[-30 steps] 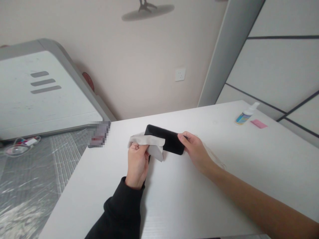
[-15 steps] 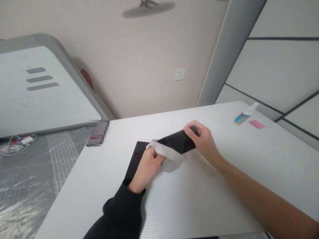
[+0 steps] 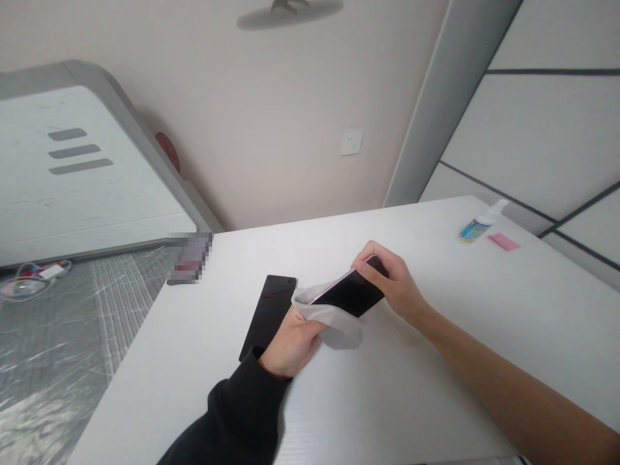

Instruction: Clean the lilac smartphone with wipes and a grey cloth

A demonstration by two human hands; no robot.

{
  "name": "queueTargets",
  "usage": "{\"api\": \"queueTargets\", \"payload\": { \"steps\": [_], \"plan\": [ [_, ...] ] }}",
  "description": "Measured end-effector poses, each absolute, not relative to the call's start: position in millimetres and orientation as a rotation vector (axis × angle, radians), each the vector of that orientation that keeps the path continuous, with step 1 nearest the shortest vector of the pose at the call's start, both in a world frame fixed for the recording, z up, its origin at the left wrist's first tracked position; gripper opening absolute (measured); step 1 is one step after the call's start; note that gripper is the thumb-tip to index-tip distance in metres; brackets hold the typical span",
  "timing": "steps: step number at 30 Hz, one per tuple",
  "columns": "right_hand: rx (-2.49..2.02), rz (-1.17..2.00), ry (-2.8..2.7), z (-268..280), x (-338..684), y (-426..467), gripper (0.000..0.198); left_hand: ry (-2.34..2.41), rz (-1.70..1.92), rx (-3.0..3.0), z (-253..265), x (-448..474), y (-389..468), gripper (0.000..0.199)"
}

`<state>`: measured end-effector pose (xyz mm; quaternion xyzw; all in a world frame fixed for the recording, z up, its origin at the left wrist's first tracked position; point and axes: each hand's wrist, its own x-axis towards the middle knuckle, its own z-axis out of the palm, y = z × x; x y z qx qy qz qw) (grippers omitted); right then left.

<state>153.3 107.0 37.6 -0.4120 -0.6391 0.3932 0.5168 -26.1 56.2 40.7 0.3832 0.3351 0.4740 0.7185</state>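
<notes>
My right hand grips the far right end of a smartphone with a dark screen and a pinkish edge, held tilted above the table. A pale grey cloth wraps around the phone's near left end. My left hand is closed on the cloth; some of its fingers are hidden under the cloth and phone. Beside my left hand, a second dark flat device, like a phone, lies on the white table, partly covered by my wrist.
At the back right stand a white spray bottle with a blue and yellow label and a pink flat piece. A blurred-out item sits at the table's left edge. Wall and wardrobe panels are behind.
My hands have brought the phone slightly down and tilted it more. The cloth now folds round the phone's left end, and more of the dark device on the table shows.
</notes>
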Motion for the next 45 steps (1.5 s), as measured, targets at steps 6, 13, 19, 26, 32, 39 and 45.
{"api": "queueTargets", "payload": {
  "steps": [6,13,19,26,32,39,45],
  "plan": [
    [-1.049,1.018,-1.389,39,150,105,0.026,0.803,1.1,0.905,40,-28,59,0.025],
    [-1.113,1.206,-1.069,34,141,105,0.033,0.919,1.205,0.91,38,-31,68,0.029],
    [-1.108,1.287,-1.004,20,137,108,0.042,0.98,1.344,0.916,35,-31,70,0.027],
    [-1.094,1.271,-1.085,21,141,110,0.046,0.879,1.251,0.984,35,-33,62,0.036],
    [-1.135,1.163,-1.248,27,144,109,0.045,0.74,1.071,0.919,37,-31,54,0.025],
    [-1.161,1.074,-1.379,33,142,109,0.044,0.603,1.011,0.818,31,-38,49,0.043],
    [-1.16,1.023,-1.462,36,140,106,0.039,0.531,0.862,0.88,33,-38,48,0.051]
  ]
}}
